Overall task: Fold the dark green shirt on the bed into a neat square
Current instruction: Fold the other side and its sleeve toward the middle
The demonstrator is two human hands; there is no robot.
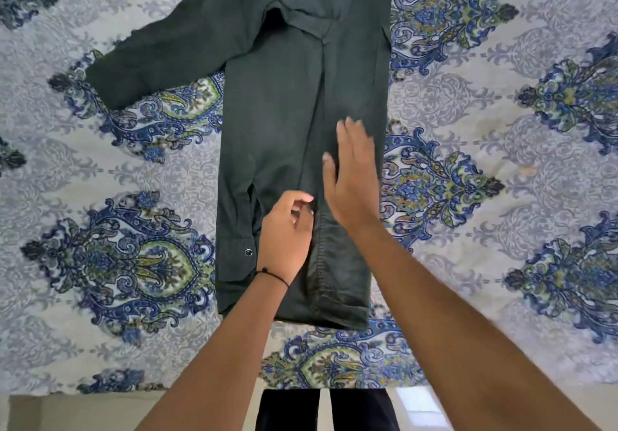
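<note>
Right hand [354, 176] flat, fingers straight, over dark green shirt [274, 113]; left hand [287, 235] curled, grip unclear

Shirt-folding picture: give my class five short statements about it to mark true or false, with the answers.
1. One sleeve of the shirt sticks out sideways onto the sheet. True.
2. The right hand is clenched in a fist. False: its fingers are straight, over the shirt.
3. The sheet is plain white. False: it has a blue and green pattern.
4. A dark band circles the left wrist. True.
5. The left hand lies flat. False: its fingers are curled at the shirt.
</note>
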